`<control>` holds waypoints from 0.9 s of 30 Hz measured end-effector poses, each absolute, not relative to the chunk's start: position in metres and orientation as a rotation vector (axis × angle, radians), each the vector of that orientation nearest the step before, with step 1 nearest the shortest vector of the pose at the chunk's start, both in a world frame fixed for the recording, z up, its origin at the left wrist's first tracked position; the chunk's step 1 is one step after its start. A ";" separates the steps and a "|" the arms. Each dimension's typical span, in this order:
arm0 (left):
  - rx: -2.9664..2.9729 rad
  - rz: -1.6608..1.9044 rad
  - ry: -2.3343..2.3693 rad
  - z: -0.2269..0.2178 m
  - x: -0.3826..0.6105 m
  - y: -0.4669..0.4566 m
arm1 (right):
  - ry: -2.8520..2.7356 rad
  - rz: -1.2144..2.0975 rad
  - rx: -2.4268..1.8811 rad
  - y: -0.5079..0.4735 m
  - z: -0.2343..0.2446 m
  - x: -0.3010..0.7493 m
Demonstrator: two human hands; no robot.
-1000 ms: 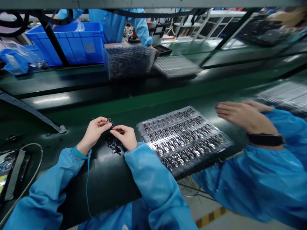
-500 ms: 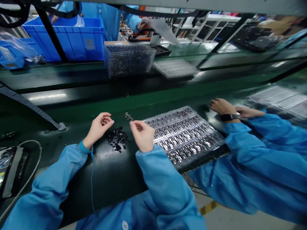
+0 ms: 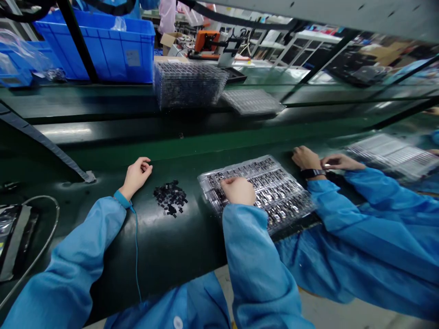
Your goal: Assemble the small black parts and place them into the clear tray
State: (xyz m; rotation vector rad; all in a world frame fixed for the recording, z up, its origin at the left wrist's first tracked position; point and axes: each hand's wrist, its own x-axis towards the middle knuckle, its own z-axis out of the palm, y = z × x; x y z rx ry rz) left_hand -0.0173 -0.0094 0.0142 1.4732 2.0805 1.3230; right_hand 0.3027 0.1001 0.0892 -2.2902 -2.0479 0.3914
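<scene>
Black pieces: loose pile on the bench.
Tray: 3 o'clock of the pile, rows of metallic parts inside.
Left hand: 10 o'clock of the pile, released, fingers loosely curled; we see nothing in it.
Right hand: at the tray's left end, fingertips bunched; we can't tell if it grasps a part.
Tray step: we judge, placing or adjusting a part.
Next at tray: we'd say calls for lifting clear without nudging neighbouring parts.

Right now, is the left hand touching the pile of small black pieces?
Apart. The head view shows a strip of bare dark tabletop between the left hand and the pile of small black pieces.
</scene>
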 end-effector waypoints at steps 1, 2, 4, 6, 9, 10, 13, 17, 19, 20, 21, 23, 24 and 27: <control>1.473 1.318 2.085 0.015 -0.017 -0.010 | -2.071 0.365 -2.287 0.099 0.089 0.302; 1.475 1.313 2.088 0.015 -0.017 -0.010 | -2.097 0.338 -2.285 0.099 0.089 0.302; 1.482 1.300 2.090 0.015 -0.018 -0.010 | -2.151 0.302 -2.287 0.097 0.090 0.302; 1.488 1.290 2.091 0.015 -0.018 -0.010 | -2.187 0.283 -2.293 0.096 0.092 0.302; 1.493 1.289 2.090 0.014 -0.018 -0.009 | -2.206 0.228 -2.276 0.093 0.096 0.302; 1.498 1.290 2.088 0.013 -0.018 -0.009 | -2.221 0.207 -2.247 0.090 0.096 0.301; 1.520 1.287 2.090 0.011 -0.018 -0.009 | -2.366 0.226 -2.000 0.077 0.095 0.292; 1.528 1.261 2.115 0.011 -0.018 -0.009 | -2.630 0.369 -1.584 0.046 0.087 0.267; 1.529 1.253 2.119 0.012 -0.018 -0.010 | -2.713 0.439 -1.470 0.032 0.081 0.253; 1.530 1.251 2.119 0.013 -0.018 -0.010 | -2.736 0.459 -1.432 0.027 0.078 0.247; 1.532 1.252 2.117 0.013 -0.017 -0.010 | -2.747 0.462 -1.413 0.023 0.075 0.242; 1.535 1.256 2.111 0.014 -0.017 -0.010 | -2.762 0.418 -1.431 0.020 0.069 0.236; 1.537 1.256 2.109 0.014 -0.017 -0.010 | -2.770 0.387 -1.462 0.019 0.067 0.234; 1.536 1.242 2.118 0.014 -0.017 -0.009 | -2.798 0.338 -1.512 0.019 0.065 0.232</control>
